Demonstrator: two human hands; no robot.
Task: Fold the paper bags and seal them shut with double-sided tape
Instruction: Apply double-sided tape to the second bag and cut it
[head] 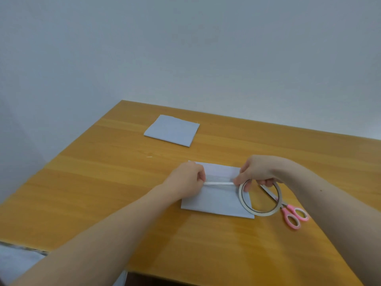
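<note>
Both grips pinch: left hand (186,180) clamps the tape (219,183) end onto the bag (218,200) on the counter (103,182), right hand (257,172) holds the roll (260,198). Keep the strip taut and level.

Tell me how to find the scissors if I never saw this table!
Start at the wooden table and go to the white paper bag under both hands. Just right of it lies the tape roll, a thin ring held by the right hand. The scissors lie partly under that ring, the only thing with pink handles.
</note>
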